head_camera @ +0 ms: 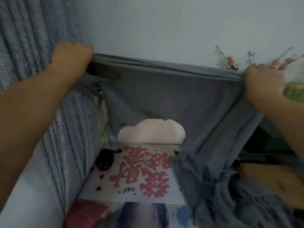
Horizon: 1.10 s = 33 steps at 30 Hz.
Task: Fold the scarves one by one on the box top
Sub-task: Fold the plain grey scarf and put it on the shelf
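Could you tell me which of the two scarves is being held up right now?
The grey scarf, stretched between both hands; the pale pink scarf lies behind the box top.

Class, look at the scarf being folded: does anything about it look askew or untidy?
Yes. The grey scarf, held up by the left hand and right hand, hangs unevenly: its right side trails low past the box top.
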Tool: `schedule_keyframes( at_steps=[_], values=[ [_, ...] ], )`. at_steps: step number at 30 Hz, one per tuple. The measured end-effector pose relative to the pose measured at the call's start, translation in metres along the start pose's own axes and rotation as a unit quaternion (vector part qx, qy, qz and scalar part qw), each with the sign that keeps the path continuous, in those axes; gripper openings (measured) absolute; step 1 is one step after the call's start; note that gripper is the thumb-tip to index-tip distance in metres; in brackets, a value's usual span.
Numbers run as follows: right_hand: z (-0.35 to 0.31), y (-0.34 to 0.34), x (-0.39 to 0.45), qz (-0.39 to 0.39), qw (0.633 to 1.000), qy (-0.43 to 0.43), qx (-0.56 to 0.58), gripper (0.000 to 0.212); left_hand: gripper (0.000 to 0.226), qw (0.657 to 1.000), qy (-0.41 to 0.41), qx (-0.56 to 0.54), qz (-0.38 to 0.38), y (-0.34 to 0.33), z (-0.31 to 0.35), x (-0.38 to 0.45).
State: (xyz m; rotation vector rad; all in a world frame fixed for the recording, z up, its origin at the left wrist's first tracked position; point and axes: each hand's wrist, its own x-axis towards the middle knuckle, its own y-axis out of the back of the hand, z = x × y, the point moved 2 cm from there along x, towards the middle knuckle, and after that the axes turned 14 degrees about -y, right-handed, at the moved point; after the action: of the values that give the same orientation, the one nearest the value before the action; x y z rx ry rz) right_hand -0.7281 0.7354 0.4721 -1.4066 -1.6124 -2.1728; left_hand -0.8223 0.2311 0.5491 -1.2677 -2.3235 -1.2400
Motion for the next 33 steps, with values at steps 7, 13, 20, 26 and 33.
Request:
schedule_keyframes(
  at_steps=[7,13,20,26,33],
  values=[
    [-0.005,-0.029,-0.068,-0.068,0.992,0.099,-0.030,0.027,0.037,0.993,-0.018,0.029,-0.111,-0.052,0.058,-0.084],
    [-0.032,-0.117,-0.158,-0.188,0.957,0.217,-0.040,0.024,0.052,0.967,-0.048,-0.004,-0.251,-0.142,0.134,-0.174],
    [-0.042,-0.192,-0.252,-0.318,0.902,0.272,-0.108,0.021,0.055,0.922,-0.078,-0.100,-0.365,-0.232,0.201,-0.285],
    [-0.026,-0.196,-0.335,-0.360,0.886,0.277,-0.088,0.035,0.042,0.928,-0.075,-0.199,-0.307,-0.243,0.213,-0.368],
    [0.008,-0.188,-0.388,-0.364,0.896,0.241,-0.079,0.043,0.064,0.897,-0.047,-0.287,-0.333,-0.223,0.209,-0.429]
  ],
)
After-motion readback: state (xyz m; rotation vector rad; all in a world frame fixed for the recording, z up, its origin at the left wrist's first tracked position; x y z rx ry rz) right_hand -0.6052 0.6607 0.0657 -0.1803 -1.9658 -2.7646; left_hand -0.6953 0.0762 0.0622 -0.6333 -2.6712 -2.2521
